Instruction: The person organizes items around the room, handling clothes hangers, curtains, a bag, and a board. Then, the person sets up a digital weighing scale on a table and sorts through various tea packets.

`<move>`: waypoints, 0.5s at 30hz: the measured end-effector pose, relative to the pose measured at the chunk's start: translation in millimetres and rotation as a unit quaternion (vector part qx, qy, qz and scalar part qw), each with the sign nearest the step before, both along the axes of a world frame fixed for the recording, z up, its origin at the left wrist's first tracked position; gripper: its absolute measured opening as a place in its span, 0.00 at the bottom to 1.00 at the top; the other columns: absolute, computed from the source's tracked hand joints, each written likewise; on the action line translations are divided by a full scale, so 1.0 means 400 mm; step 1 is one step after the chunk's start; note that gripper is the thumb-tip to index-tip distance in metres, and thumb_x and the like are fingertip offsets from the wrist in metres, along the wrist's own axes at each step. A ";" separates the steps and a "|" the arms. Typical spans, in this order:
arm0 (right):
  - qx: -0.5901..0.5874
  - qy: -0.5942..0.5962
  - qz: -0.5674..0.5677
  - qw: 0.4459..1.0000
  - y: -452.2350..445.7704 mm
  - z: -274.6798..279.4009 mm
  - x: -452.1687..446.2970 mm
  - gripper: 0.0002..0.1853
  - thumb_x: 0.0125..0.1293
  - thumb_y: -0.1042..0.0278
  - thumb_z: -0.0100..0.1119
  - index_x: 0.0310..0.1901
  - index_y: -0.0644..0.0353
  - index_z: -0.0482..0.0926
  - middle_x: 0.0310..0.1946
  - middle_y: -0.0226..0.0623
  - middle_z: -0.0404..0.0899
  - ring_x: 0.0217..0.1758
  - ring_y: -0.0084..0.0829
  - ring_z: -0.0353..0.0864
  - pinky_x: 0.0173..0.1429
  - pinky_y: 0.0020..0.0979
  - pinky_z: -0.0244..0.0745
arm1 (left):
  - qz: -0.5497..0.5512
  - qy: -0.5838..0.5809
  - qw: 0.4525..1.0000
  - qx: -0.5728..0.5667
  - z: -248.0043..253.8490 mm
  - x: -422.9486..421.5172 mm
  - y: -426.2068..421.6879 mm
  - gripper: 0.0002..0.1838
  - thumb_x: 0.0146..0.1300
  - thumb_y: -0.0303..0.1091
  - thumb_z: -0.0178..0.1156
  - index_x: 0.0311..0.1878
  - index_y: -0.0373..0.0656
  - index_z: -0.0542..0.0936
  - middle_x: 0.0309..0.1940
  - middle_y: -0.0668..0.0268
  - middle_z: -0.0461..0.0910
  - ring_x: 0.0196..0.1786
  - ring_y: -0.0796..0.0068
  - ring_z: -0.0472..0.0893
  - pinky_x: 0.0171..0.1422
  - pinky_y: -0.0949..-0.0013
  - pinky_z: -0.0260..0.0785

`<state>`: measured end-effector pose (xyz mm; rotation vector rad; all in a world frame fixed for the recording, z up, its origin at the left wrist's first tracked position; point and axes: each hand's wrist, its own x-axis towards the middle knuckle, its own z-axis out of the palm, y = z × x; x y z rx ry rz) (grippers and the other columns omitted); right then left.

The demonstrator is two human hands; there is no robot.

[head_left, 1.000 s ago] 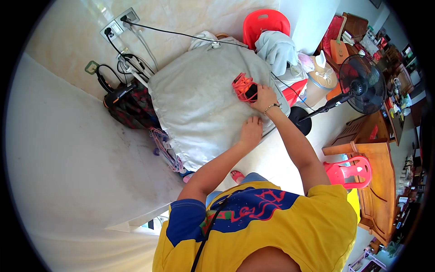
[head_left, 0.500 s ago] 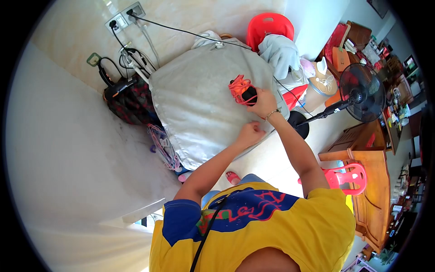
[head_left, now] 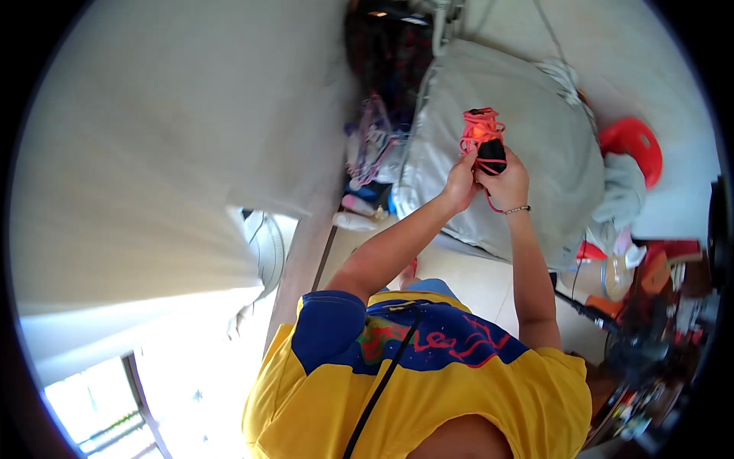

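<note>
A black object wound with red-orange cord [head_left: 483, 131] is held between both hands, above the grey cloth cover [head_left: 539, 115]. My left hand [head_left: 462, 182] closes on its lower left side, where the cord hangs loose. My right hand [head_left: 511, 180], with a bracelet at the wrist, grips the black lower end from the right. The two hands meet below the object. What the black object is cannot be made out.
A red plastic chair [head_left: 641, 145] stands at the right beside a pale cloth [head_left: 623, 187]. Hangers [head_left: 371, 141] and bottles lie left of the cover. A wall [head_left: 176, 138] fills the left, with a bright doorway below. A blurred fan [head_left: 634, 348] is at lower right.
The view has swung left, bringing the doorway in. My left hand has left the cover and closed on the corded object, which my right hand has brought in front of me.
</note>
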<state>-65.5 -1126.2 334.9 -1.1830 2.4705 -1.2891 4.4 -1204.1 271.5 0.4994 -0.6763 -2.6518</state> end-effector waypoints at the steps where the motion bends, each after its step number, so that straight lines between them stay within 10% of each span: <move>1: 0.003 -0.007 0.018 1.000 -0.031 -0.011 0.025 0.25 0.38 0.64 0.72 0.42 0.60 0.80 0.32 0.42 0.83 0.35 0.41 0.83 0.41 0.36 0.77 | 0.018 0.001 1.000 -0.002 -0.009 0.036 -0.023 0.25 0.75 0.50 0.36 0.64 0.44 0.67 0.59 0.62 0.73 0.61 0.65 0.73 0.66 0.52 0.63; 15: 0.056 -0.019 0.287 0.956 -0.225 -0.102 0.531 0.29 0.40 0.56 0.75 0.43 0.64 0.78 0.36 0.48 0.83 0.40 0.45 0.84 0.45 0.40 0.78 | 0.254 -0.044 0.966 0.038 -0.103 0.636 -0.096 0.26 0.74 0.52 0.39 0.64 0.43 0.66 0.59 0.59 0.73 0.59 0.62 0.74 0.63 0.53 0.66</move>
